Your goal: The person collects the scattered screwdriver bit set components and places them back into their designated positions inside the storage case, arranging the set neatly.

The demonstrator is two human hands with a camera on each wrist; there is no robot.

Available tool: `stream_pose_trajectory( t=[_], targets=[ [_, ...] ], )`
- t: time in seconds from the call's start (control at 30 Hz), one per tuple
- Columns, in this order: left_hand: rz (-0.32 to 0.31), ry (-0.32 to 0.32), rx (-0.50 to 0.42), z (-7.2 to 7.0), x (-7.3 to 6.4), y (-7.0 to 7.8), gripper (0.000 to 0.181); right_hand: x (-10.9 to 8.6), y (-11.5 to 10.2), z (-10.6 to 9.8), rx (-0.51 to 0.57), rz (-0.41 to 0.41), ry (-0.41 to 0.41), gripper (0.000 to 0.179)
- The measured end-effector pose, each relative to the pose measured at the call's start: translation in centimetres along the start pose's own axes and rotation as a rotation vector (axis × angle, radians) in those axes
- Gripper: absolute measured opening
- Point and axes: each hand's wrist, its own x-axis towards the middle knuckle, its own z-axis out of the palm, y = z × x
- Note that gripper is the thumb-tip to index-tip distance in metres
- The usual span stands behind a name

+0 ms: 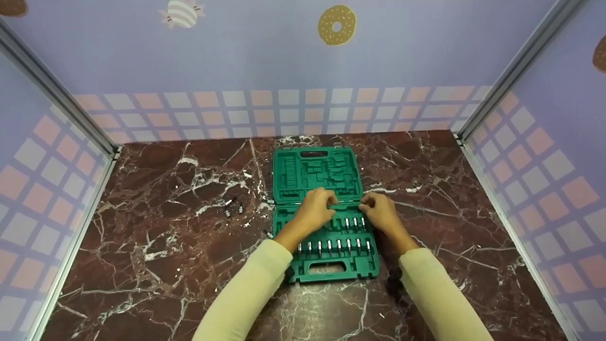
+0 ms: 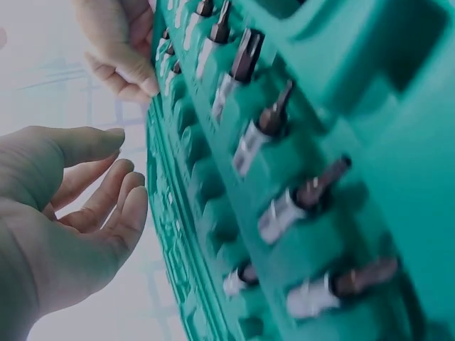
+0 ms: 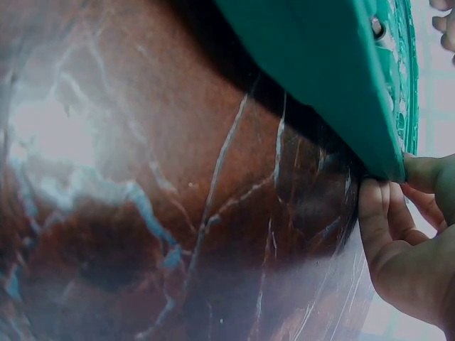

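A green plastic tool case (image 1: 317, 279) lies unfolded on the marble surface, its moulded lid (image 1: 307, 173) laid back. Bit sockets (image 1: 339, 245) stand in the front row; a few more (image 1: 355, 223) sit at the right of the row behind. My left hand (image 1: 316, 210) hovers over the case near the hinge. Its fingers bend loosely, and nothing shows between them in the left wrist view. With thumb on the rim and fingers against the side, my right hand (image 3: 419, 263) pinches the case edge (image 3: 384, 153) by the hinge.
Several loose bit sockets (image 1: 228, 202) lie on the dark red marble surface (image 1: 189, 265) left of the case. Another small metal piece (image 1: 269, 234) is close to the case's left edge. Patterned panels (image 1: 284, 57) enclose the back and both sides.
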Motion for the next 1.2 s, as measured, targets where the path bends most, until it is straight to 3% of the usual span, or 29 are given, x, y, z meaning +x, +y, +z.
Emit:
stream_pose_trajectory(
  t=[0.27, 0.5, 0.63, 0.83, 1.2],
  targets=[
    [-0.006, 0.086, -0.053, -2.2, -1.4, -1.6, 0.019, -0.1, 0.0, 0.1, 0.004, -0.022, 0.005, 0.007],
    [-0.008, 0.21, -0.045, -4.3, -2.5, -3.8, 0.018, 0.0, 0.0, 0.3, 0.007, -0.03, 0.008, 0.006],
    [-0.047, 0.256, -0.062, -5.5, -3.3, -5.2, 0.018, 0.0, 0.0, 0.2, 0.005, -0.035, 0.005, 0.006],
    [-0.103, 0.275, -0.09, -6.4, -4.3, -6.9, 0.019, 0.1, 0.1, 0.0, 0.007, -0.033, 0.002, 0.007],
    [-0.027, 0.388, -0.081, -7.3, -6.2, -10.3, 0.02, 0.0, 0.1, 0.0, 0.016, -0.013, -0.021, 0.007]
  ],
)
